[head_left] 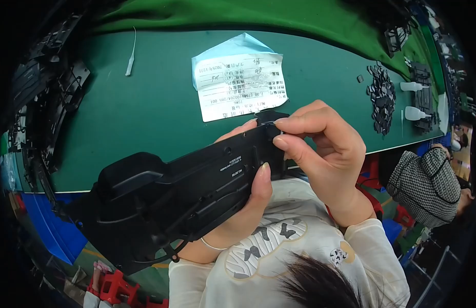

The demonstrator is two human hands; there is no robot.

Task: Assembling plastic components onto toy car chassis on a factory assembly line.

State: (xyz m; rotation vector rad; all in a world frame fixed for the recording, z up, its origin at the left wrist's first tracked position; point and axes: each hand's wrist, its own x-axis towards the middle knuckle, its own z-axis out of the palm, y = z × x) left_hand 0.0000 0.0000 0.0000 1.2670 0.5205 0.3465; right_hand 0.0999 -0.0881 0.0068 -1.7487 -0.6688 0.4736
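Long black moulded plastic housing (186, 190) held above the near edge of the green-covered counter (145, 102), gripped from below by the left hand (243, 205), fingers wrapped around its right end. Right hand (325, 154) at the housing's top corner, fingers (294, 123) pinching a small black plastic piece (271, 128) against it. White printed paper slip (240, 84) lying just beyond; pile of small black parts (381, 97) far right.

Housing (161, 190): black plastic, matt, smooth, with a faint sheen along the ribs.
Surface (145, 113): covered by a green mat, matt and even.
Slip (240, 84): white printed paper, creased, laid over pale blue paper.
Small parts (381, 97): black plastic, slightly glossy.
Bottles (413, 86): white translucent plastic.
Sleeve (376, 256): cream cloth, soft.
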